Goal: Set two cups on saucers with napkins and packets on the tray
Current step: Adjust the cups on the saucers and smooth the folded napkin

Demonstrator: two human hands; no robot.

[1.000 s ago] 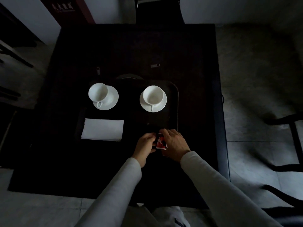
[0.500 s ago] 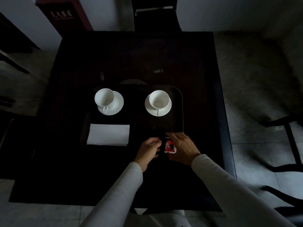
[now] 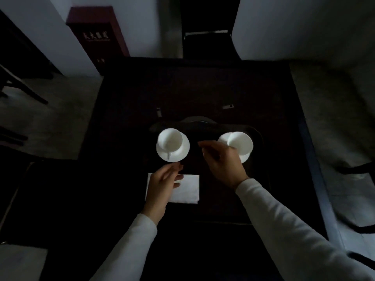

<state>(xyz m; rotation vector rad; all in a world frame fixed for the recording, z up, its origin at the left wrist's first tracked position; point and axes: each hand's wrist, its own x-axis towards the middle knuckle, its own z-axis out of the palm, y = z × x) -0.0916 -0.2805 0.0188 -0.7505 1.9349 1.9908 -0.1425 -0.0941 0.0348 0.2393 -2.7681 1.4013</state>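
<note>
Two white cups stand on white saucers on a dark tray (image 3: 258,134): the left cup (image 3: 170,138) on its saucer (image 3: 178,156), the right cup (image 3: 241,141) on its saucer (image 3: 246,157). A white napkin (image 3: 187,189) lies below the left cup. My left hand (image 3: 164,182) hovers over the napkin's left part, fingers apart, holding nothing. My right hand (image 3: 222,160) is raised between the two cups with fingers curled, covering part of the right saucer. No packet shows; whether the right hand holds one is hidden.
The dark table carries two small pale objects (image 3: 158,112) (image 3: 227,106) beyond the tray and a dark plate (image 3: 194,119) at the tray's far rim. A chair (image 3: 205,34) stands at the far side, a red cabinet (image 3: 97,31) at far left, chair frames (image 3: 357,169) to the right.
Both hands left the tray's near edge, where they held a red packet. The left moved over the napkin, the right up between the cups. The packet is out of sight.
</note>
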